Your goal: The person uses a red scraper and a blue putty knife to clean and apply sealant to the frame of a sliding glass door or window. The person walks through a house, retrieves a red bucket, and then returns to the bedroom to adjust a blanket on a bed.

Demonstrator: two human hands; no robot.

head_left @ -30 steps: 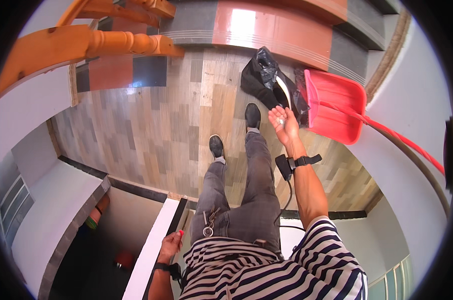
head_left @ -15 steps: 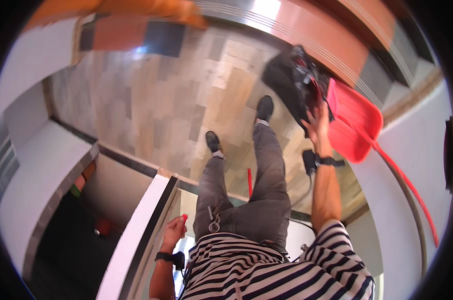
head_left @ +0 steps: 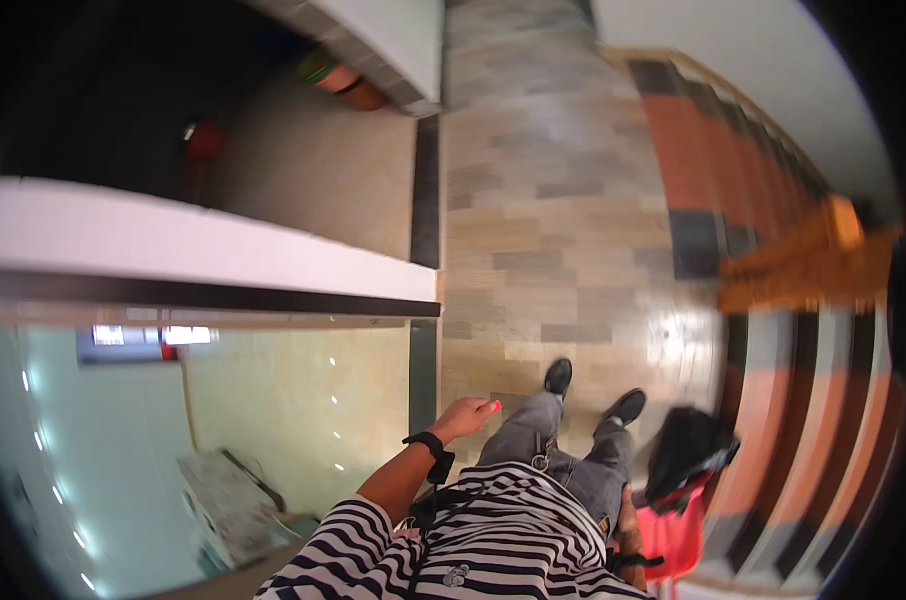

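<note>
My left hand [head_left: 463, 419] is raised in front of my hip, with its fingers closed on a small red object [head_left: 496, 406]. Only the red end shows, too little to tell its kind. Down beside my right thigh hangs my right hand [head_left: 628, 520], its fingers blurred and hard to make out. Close to it stands a red plastic piece that looks like a chair [head_left: 678, 540]. A crumpled black bag [head_left: 685, 450] rests against its upper part. Whether the right hand touches the red plastic cannot be seen.
Wood-look floor tiles [head_left: 543, 260] run ahead of my shoes. On the right, stairs [head_left: 773, 430] with orange and grey steps rise past a wooden post [head_left: 813, 265]. A white wall end [head_left: 273, 250] and a doorway lie left. Another dark opening holds a red object [head_left: 203, 140].
My view has swung left, so the stairs and bag now lie right. The right hand has gone from beside the black bag down to my thigh. The left still grips the red object.
</note>
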